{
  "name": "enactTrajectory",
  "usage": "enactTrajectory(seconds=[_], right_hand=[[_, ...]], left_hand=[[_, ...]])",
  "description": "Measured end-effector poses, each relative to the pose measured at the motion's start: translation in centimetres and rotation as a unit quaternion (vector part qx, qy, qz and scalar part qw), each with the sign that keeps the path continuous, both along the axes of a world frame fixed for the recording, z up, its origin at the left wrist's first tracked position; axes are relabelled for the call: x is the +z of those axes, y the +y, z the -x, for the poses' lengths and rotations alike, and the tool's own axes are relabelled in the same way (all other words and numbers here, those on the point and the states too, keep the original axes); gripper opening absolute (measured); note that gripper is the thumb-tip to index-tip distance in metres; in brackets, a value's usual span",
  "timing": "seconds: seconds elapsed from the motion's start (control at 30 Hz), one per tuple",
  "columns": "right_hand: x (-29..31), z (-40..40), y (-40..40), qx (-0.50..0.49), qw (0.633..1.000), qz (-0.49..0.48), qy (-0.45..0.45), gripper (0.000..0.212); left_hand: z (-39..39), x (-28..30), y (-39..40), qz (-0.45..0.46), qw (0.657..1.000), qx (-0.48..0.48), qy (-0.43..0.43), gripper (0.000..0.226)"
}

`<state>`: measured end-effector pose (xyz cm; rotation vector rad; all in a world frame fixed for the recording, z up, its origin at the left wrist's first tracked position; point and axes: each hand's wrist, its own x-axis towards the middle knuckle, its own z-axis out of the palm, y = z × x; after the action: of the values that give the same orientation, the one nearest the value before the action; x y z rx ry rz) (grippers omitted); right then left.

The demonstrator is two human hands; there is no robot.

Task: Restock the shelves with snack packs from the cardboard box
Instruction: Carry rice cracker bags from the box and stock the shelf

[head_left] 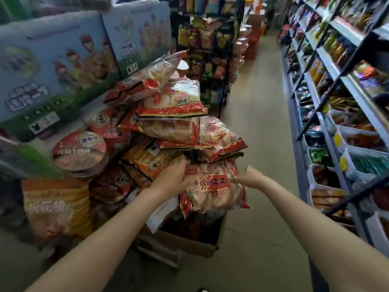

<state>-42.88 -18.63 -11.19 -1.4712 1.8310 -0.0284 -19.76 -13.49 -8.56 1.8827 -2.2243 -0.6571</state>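
- My left hand grips the left edge of a red-and-clear rice cracker pack, fingers curled under and behind it.
- My right hand holds the same pack at its upper right corner; the fingers seem curled round the edge, though blur hides the detail.
- The pack hangs between both grips, tilted, its label facing me, directly above the open cardboard box on the floor.
- Just beyond my grips, more cracker packs are piled high in a leaning stack.
- Left of my left grip lie round red noodle bowls, and nearer me an orange bag.
- Far left stand blue printed cartons.
- Right of my right grip runs the aisle floor, then shelves filled with snacks.
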Motion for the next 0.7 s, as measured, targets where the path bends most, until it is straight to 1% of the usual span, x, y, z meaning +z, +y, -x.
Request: enactTrajectory(seconds=[0.03, 0.07, 0.13, 0.2, 0.27, 0.3, 0.37, 0.4, 0.43, 0.47, 0.53, 0.57, 0.63, 0.7], right_hand=[[-1.3, 0.8, -0.2, -0.030, 0.998, -0.045, -0.023, 0.077], [-2.2, 1.3, -0.2, -0.052, 0.994, -0.081, -0.055, 0.076], [-3.9, 1.9, -0.5, -0.086, 0.980, -0.121, -0.130, 0.067], [-4.2, 2.4, -0.8, -0.082, 0.970, -0.145, -0.177, 0.051], [-3.4, 3.1, -0.9, -0.077, 0.957, -0.168, -0.225, 0.033], [-2.7, 3.7, -0.9, -0.075, 0.951, -0.172, -0.246, 0.030], [-0.4, 5.1, -0.5, -0.059, 0.943, -0.177, -0.274, 0.035], [1.2, 6.0, -0.3, -0.039, 0.946, -0.174, -0.271, 0.037], [3.1, 7.0, 0.0, -0.020, 0.951, -0.164, -0.263, 0.034], [5.2, 8.0, 0.4, -0.005, 0.958, -0.148, -0.247, 0.027], [9.9, 10.2, 1.5, 0.006, 0.969, -0.102, -0.225, 0.010], [12.2, 11.2, 2.4, 0.004, 0.972, -0.073, -0.223, 0.006], [16.4, 12.9, 5.0, -0.019, 0.974, -0.010, -0.225, 0.007], [20.0, 13.8, 8.7, -0.055, 0.974, 0.064, -0.209, 0.008]], left_hand=[[0.7, -0.2, -0.7, -0.035, 0.999, -0.014, 0.008, 0.041], [1.3, -0.4, -1.3, -0.068, 0.997, -0.025, 0.016, 0.043], [2.3, -0.7, -2.2, -0.094, 0.994, -0.044, 0.026, 0.046], [3.2, -0.6, -3.2, -0.097, 0.993, -0.064, 0.028, 0.047], [3.7, -0.1, -4.3, -0.131, 0.988, -0.082, 0.026, 0.052], [3.9, 0.3, -4.9, -0.167, 0.981, -0.092, 0.025, 0.054], [4.1, 1.7, -6.0, -0.253, 0.960, -0.111, 0.040, 0.053], [4.2, 2.5, -6.5, -0.298, 0.946, -0.110, 0.066, 0.051], [4.4, 3.4, -6.8, -0.329, 0.933, -0.113, 0.092, 0.047], [4.9, 4.2, -7.1, -0.344, 0.925, -0.123, 0.105, 0.044], [6.5, 5.7, -7.2, -0.352, 0.916, -0.150, 0.120, 0.048], [7.5, 6.3, -7.0, -0.354, 0.911, -0.162, 0.137, 0.051], [9.8, 7.6, -6.4, -0.371, 0.889, -0.190, 0.192, 0.048], [12.0, 9.3, -5.2, -0.370, 0.859, -0.242, 0.258, 0.042]])
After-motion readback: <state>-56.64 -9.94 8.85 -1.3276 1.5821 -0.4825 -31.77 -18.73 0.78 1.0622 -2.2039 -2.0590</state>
